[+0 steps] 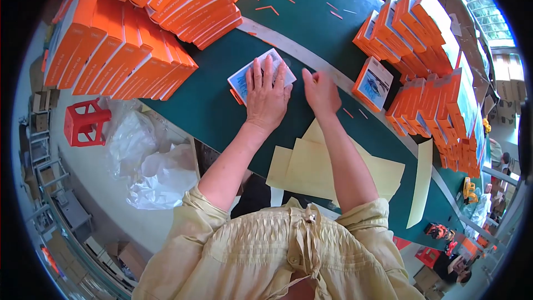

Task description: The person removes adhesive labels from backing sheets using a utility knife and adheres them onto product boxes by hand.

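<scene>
A white and blue box with an orange edge (239, 83) lies on the green table (211, 116). My left hand (268, 91) rests flat on top of it, fingers stretched out, covering much of its face. To the right of the box, my right hand (322, 93) is over the table with its fingers curled in and the thumb side up; whether anything small is between the fingers is hidden. Another orange box with a picture on its face (373, 84) lies farther right, apart from both hands.
Orange boxes stand in rows at the left (111, 50) and in tall stacks at the right (433, 94). Yellow sheets (311, 169) lie below my right hand. Thin orange strips (272, 8) are scattered at the back. A red stool (86, 123) and plastic bags (161, 172) are on the floor.
</scene>
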`<state>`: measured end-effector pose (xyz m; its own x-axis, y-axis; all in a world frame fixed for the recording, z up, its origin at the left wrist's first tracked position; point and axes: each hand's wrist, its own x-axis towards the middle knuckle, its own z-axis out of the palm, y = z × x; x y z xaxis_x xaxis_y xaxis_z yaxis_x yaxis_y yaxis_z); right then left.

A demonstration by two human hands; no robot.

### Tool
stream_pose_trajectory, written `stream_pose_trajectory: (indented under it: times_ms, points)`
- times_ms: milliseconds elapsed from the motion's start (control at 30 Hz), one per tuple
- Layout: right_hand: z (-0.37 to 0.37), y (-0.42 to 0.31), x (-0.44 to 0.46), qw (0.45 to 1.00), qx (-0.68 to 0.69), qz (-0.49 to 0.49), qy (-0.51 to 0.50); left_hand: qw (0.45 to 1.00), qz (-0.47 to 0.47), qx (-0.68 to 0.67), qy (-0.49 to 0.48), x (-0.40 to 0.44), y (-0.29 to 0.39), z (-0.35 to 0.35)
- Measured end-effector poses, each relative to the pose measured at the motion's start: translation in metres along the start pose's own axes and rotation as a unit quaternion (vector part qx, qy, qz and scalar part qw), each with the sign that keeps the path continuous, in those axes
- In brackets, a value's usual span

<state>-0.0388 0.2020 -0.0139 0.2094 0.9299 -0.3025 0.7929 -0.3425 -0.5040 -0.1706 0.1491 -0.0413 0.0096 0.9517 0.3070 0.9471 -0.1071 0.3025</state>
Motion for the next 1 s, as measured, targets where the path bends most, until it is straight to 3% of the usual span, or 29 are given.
stream_pose_trajectory:
  times_ms: [100,300,400,500,600,633,700,767,867,967,1000]
  points:
    - [-0.026,0.022,-0.013,0.998,0.038,-0.052,0.015,0.999,0.028,0.041,-0.019,0.008,-0.003,-0.011]
    - [-0.081,0.064,-0.096,0.992,0.057,-0.097,-0.06,0.979,0.037,0.052,-0.194,0.049,-0.016,-0.04]
    - [-0.082,0.106,-0.138,0.976,0.171,-0.048,-0.127,0.976,0.06,0.077,-0.196,0.057,-0.013,-0.033]
    - [-0.091,0.141,-0.175,0.891,0.374,0.088,-0.24,0.968,0.036,0.082,-0.234,0.066,0.001,-0.039]
    - [-0.099,0.172,-0.204,0.794,0.512,0.164,-0.283,0.986,0.031,-0.046,-0.158,0.08,0.063,-0.045]
    - [-0.101,0.184,-0.208,0.788,0.512,0.162,-0.301,0.983,0.021,-0.078,-0.166,0.09,0.096,-0.053]
    - [-0.112,0.195,-0.216,0.789,0.521,0.154,-0.288,0.978,0.019,-0.105,-0.178,0.113,0.146,-0.046]
    - [-0.125,0.206,-0.224,0.796,0.521,0.161,-0.262,0.973,-0.002,-0.048,-0.226,0.134,0.193,-0.037]
    - [-0.136,0.224,-0.227,0.819,0.503,0.168,-0.218,0.993,0.008,-0.042,-0.112,0.141,0.208,0.032]
    - [-0.135,0.253,-0.236,0.854,0.477,0.138,-0.153,0.994,0.006,-0.046,-0.101,0.134,0.199,0.046]
    - [-0.137,0.267,-0.238,0.865,0.463,0.147,-0.128,0.994,0.023,-0.099,-0.045,0.129,0.188,0.044]
